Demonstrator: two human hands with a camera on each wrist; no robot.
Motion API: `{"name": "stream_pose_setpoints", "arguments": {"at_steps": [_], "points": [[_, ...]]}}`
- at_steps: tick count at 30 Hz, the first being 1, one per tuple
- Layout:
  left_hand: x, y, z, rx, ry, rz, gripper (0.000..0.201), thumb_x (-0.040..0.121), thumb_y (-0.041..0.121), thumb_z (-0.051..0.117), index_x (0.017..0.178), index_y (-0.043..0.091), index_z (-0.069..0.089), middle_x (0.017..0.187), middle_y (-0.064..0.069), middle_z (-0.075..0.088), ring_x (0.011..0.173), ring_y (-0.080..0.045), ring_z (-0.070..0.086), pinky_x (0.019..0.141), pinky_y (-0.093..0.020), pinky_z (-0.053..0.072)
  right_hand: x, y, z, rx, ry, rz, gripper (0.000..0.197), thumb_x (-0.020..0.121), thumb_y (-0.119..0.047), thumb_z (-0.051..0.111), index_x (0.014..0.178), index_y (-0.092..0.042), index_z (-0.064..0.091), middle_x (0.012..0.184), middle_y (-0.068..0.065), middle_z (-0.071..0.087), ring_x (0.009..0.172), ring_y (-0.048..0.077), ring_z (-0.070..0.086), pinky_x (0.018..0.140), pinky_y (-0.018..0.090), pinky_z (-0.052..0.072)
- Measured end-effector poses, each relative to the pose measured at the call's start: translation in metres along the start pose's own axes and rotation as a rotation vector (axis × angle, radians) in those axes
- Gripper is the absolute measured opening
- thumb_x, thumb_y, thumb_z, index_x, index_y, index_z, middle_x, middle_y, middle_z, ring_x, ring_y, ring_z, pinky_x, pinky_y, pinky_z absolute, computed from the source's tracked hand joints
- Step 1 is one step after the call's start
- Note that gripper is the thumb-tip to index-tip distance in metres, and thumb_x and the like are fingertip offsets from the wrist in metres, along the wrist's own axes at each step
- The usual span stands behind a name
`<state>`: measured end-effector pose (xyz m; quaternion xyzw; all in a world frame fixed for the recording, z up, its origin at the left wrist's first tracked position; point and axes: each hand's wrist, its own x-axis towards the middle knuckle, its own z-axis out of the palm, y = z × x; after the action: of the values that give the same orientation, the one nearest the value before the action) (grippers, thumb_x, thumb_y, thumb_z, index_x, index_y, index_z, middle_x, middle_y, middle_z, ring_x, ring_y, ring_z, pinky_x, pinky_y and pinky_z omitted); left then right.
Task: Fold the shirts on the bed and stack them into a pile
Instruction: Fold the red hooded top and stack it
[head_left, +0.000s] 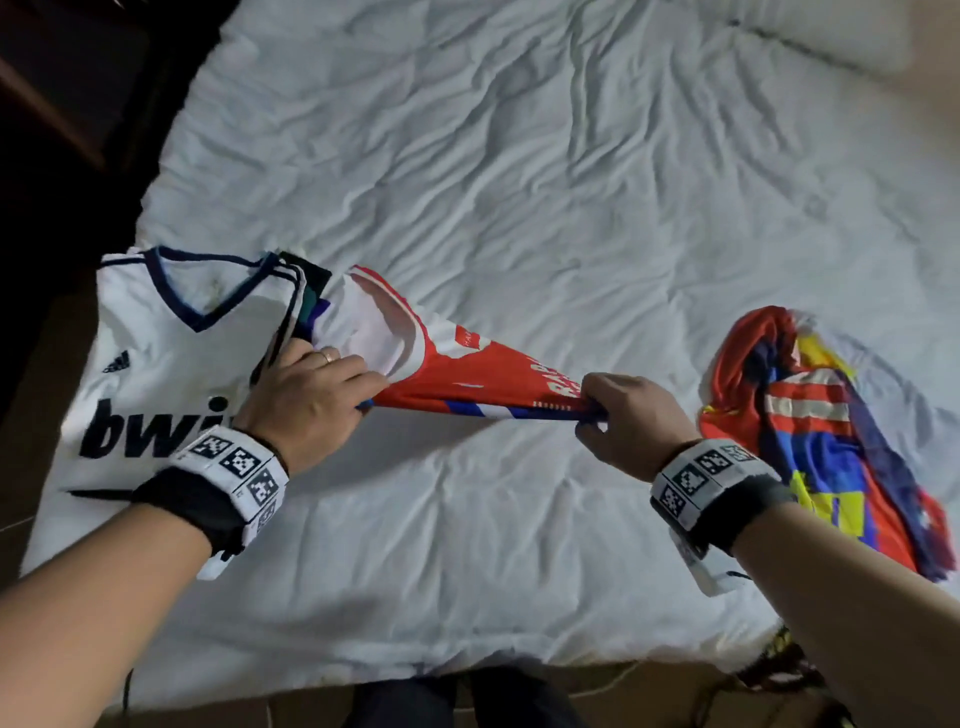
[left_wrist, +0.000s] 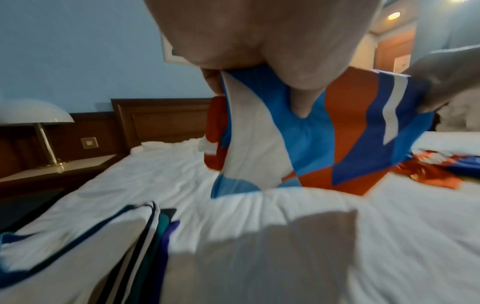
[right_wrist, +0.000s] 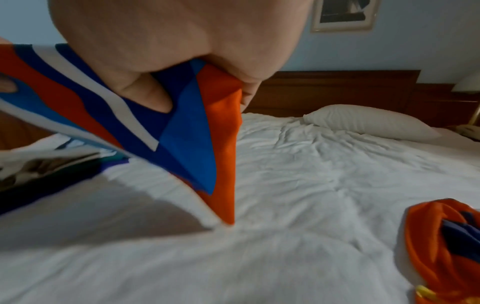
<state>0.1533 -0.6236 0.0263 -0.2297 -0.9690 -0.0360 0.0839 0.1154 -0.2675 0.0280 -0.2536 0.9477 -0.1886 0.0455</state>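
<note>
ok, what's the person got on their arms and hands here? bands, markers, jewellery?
Bare forearms, no sleeves. The left hand and the right hand each have a black wrist strap topped by a white band of black-and-white square fiducial markers; the right wrist's band matches. There is a ring on a left finger. A white block hangs under the right wrist. No gloves.

My forearms are bare, with no sleeves reaching them. Around each wrist I wear a black strap topped by a white band (head_left: 236, 467) printed with a row of square black-and-white coded markers; the one on my other wrist (head_left: 709, 475) matches it. On my left hand (head_left: 311, 400) a thin, pale ring (head_left: 329, 356) sits on one finger. My right hand (head_left: 631, 423) wears nothing.
</note>
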Motion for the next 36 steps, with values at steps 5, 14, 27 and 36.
{"name": "stream_pose_setpoints", "arguments": {"at_steps": [5,14,27,36], "points": [[-0.068,0.018,0.068,0.045,-0.129,0.067,0.037,0.069,0.001,0.059,0.101,0.02,0.061,0.07,0.0,0.06,0.058,-0.027,0.06,0.071,-0.04,0.038,-0.062,0.01,0.075,-0.107,-0.104,-0.114,0.02,0.074,-0.019,0.048,0.087,-0.011,0.062,0.084,0.006,0.064,0.069,0.032,0.061,0.054,0.033,0.051],[-0.174,0.058,0.105,0.058,-0.406,-0.195,0.038,0.06,-0.01,0.073,0.089,0.015,0.07,0.114,-0.014,0.064,0.103,-0.038,0.059,0.085,-0.048,0.034,-0.14,-0.034,0.152,0.014,-0.439,-0.295,0.023,0.082,-0.022,0.05,0.089,-0.015,0.07,0.086,0.004,0.066,0.073,0.029,0.064,0.065,0.037,0.055],[-0.149,0.143,0.105,-0.559,-0.671,-1.422,0.074,0.086,0.084,0.028,0.085,0.018,0.061,0.096,-0.013,0.068,0.096,-0.035,0.064,0.081,-0.038,0.047,0.056,-0.027,0.159,-0.099,-0.462,0.003,0.052,0.09,-0.034,0.056,0.139,-0.019,0.048,0.136,0.008,0.05,0.122,0.032,0.049,0.098,0.047,0.045],[-0.147,0.166,0.132,-1.03,0.101,-1.738,0.031,0.074,0.045,0.078,0.09,0.022,0.064,0.086,0.004,0.072,0.082,-0.02,0.071,0.078,-0.042,0.059,0.109,-0.048,0.184,-0.008,-0.683,0.148,0.047,0.082,-0.031,0.073,0.119,-0.007,0.058,0.113,0.013,0.065,0.106,0.031,0.061,0.081,0.032,0.046]]}}
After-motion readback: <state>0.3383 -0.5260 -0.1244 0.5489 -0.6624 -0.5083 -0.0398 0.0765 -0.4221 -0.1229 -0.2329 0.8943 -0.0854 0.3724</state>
